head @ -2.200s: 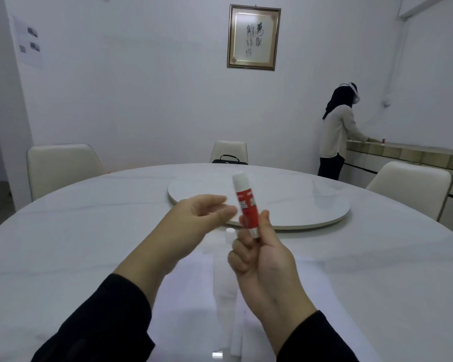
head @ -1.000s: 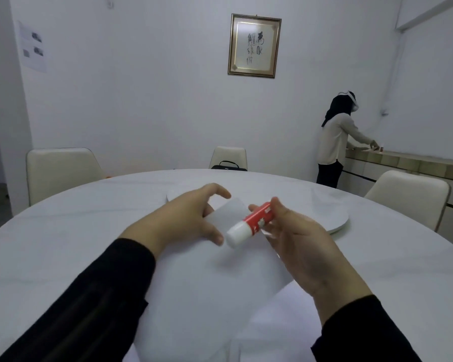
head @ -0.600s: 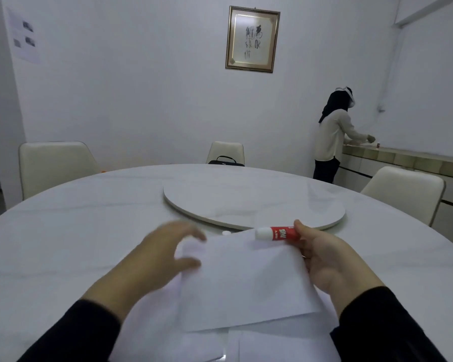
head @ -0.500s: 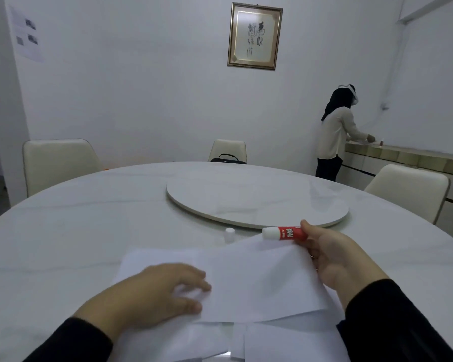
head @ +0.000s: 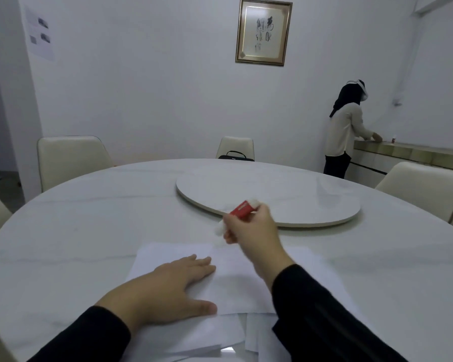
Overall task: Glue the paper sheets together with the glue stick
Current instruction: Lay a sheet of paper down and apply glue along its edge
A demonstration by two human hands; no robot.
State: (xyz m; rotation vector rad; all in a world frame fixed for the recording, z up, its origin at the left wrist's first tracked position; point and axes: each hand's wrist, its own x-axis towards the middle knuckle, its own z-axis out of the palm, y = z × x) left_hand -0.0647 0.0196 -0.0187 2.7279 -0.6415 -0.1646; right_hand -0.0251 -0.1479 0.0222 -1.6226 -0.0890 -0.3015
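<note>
Left hand (head: 165,288) flat, fingers straight, pressing paper sheets (head: 236,280) on near surface (head: 76,231). Right hand (head: 251,231) above the sheets' far edge, grip curled around red glue stick (head: 239,214): long axis tilted, blurred white tip down-left, other end up-right. Beyond, turntable (head: 285,194); far right, chair (head: 421,189).

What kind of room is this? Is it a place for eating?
Probably a private dining or meeting room. A big round marble table has a turntable in its middle, cream chairs stand around it, and a framed calligraphy picture hangs on the wall.
</note>
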